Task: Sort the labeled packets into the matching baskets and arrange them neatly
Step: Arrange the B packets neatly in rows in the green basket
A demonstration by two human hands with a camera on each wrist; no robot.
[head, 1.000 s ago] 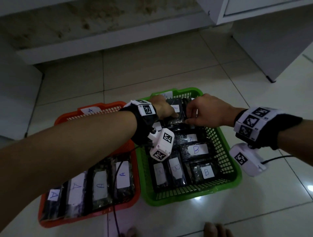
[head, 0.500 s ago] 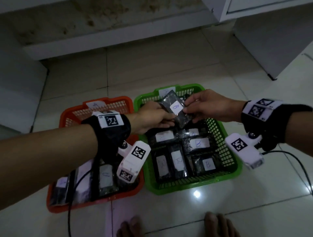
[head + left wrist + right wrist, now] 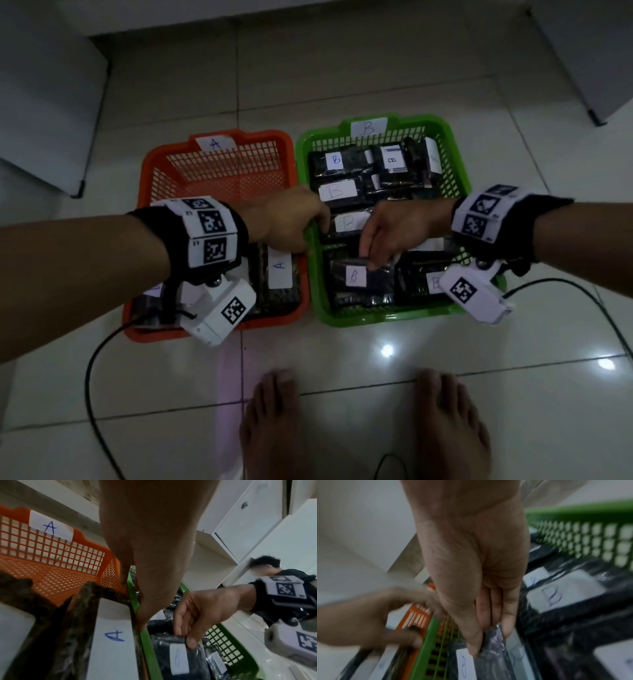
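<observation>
A handwritten "A" is read on the white tag at the far rim of the orange basket [image 3: 219, 161]; a "B" on the tag of the green basket [image 3: 455, 161]. "A" is marked on the label of one packet [image 3: 280, 270] in the orange basket. "B" is marked on packet labels in the green basket, including the packet [image 3: 356, 277] pinched by the right hand [image 3: 394, 233]. Square coded markers are carried on both wristbands; no text is legible there.

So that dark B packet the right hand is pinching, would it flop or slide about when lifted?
The B packet probably flexes rather than staying stiff: its wrap looks crinkled where the right hand pinches the edge. The glossy film may be slippery. It seems light, since a fingertip grip suffices, though that is a guess.
</observation>
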